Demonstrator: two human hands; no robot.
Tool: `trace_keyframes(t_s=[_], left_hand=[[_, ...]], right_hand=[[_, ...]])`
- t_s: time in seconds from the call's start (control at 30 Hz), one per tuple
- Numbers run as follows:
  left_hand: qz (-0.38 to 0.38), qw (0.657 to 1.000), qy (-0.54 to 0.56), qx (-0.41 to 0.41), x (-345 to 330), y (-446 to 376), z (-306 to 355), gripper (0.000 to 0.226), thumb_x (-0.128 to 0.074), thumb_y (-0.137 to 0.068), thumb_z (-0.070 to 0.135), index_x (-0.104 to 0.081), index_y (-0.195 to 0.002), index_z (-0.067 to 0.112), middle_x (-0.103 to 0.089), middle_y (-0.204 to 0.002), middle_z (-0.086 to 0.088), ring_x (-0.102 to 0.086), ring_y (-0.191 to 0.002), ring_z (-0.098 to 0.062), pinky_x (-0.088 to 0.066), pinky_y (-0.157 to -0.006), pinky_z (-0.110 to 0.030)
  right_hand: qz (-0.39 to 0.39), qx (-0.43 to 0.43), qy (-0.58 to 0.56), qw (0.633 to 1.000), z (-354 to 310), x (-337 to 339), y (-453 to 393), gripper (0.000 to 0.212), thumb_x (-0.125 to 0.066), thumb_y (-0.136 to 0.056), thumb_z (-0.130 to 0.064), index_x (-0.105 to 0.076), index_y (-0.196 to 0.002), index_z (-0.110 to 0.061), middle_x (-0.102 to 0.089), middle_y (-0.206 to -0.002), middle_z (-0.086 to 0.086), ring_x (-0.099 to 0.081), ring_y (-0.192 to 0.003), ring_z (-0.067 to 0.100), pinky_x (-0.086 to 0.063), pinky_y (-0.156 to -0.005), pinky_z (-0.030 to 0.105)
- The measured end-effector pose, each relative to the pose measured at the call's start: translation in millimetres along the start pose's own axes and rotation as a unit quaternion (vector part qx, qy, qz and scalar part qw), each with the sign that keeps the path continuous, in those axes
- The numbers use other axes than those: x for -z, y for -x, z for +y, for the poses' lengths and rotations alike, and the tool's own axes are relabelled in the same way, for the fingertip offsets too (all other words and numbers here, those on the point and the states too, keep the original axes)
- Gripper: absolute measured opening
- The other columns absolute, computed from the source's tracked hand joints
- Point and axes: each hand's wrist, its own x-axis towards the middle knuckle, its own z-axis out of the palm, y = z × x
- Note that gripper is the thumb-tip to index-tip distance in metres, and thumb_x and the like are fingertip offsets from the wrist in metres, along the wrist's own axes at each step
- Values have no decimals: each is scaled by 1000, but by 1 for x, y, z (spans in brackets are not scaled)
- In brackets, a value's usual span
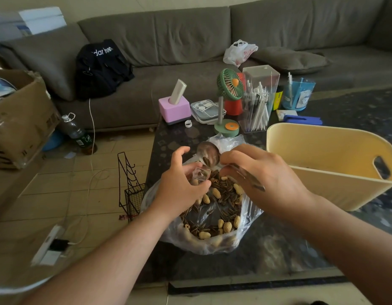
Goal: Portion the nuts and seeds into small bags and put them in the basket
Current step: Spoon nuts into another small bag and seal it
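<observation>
Big bag (204,241) of nuts sat near on tabletop (278,249). Left hand (182,183) pinched small bag (198,175) open; right hand (259,172) gripped spoon (209,154), tipping seeds. Basket (322,172) right. Risk: narrow mouth, seeds could spill back.

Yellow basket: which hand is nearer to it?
Right. The right hand holds a spoon over the big nut bag, just beside the yellow basket. The left hand, gripping a small clear bag, sits farther away on the bag's opposite side.
</observation>
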Motion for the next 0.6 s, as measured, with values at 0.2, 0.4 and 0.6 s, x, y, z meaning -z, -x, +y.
trace_keyframes(t_s=[0.2,0.4,0.6], left_hand=[[1,999,-43,-19,-1,1,2,103,-87,-82,34,-17,-157,47,-72,-123,23,-68,-98,11,-46,-85,-7],[-1,1000,5,10,4,0,-2,97,-88,-81,28,-26,-154,47,-68,-124,17,-69,-102,8,-53,-80,-10],[-52,996,-70,27,5,0,-5,19,-85,-83,40,-71,-96,46,-73,-90,15,-70,-85,-2,-57,-79,-27]], right_hand=[[-21,33,-34,999,1,8,1,35,-67,-99,-9,-51,-125,-25,-66,-102,6,-67,-76,28,-57,-57,45],[3,-14,-42,999,1,7,1,12,-67,-101,-19,-63,-112,-21,-69,-98,0,-68,-74,22,-58,-57,43],[-70,-220,-53,972,6,16,-6,24,-46,-101,-43,-57,-99,-22,-62,-82,-11,-58,-72,5,-49,-66,32]])
